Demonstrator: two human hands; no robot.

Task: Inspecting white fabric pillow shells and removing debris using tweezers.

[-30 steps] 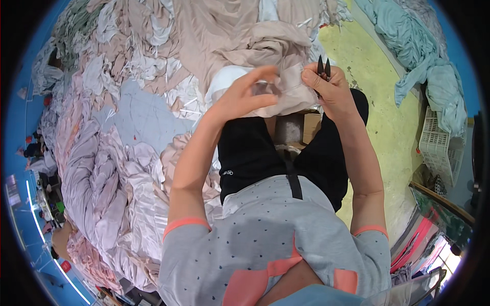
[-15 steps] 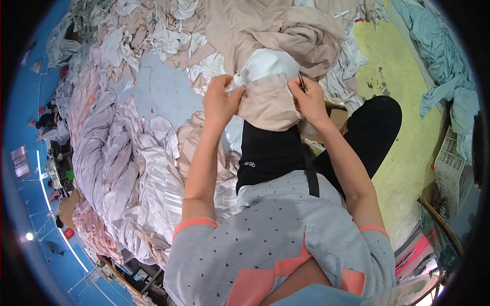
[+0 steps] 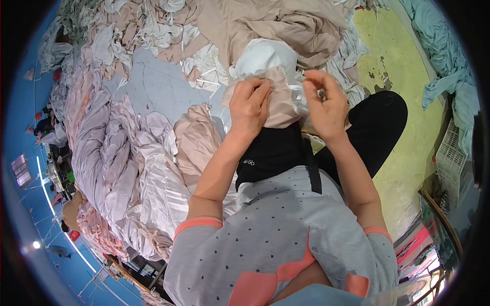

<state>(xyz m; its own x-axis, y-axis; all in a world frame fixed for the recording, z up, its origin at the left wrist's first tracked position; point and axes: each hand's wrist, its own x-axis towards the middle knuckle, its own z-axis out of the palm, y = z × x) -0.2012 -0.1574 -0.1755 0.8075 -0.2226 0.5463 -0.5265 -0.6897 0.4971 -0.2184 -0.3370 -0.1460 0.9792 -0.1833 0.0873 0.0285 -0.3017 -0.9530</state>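
Across my lap lies a piece of beige cloth (image 3: pixel 282 109), draped over my thigh with a gathered edge on top. Bunched white cloth (image 3: pixel 265 55) shows just beyond it. My left hand (image 3: pixel 249 108) is closed, pinching the beige cloth between thumb and fingers. Held a little to the right of the cloth, my right hand (image 3: pixel 326 107) has its fingers curled, with thumb and forefinger close together near a wisp of white material. A small dark tool (image 3: pixel 321 94) shows partly inside that hand; the fingers hide most of it.
Lilac and white satin-like fabric (image 3: pixel 115 137) is heaped on my left. A large beige heap (image 3: pixel 286 20) lies ahead. On the right are yellow worn floor (image 3: pixel 388 56), teal cloth (image 3: pixel 439 41) and a white plastic crate (image 3: pixel 450 158). My bent black-clad leg (image 3: pixel 377 125) sticks out rightward.
My left hand has moved right and onto the beige cloth, which has been turned and bunched. My right hand has come off the cloth's right edge and moved slightly right.
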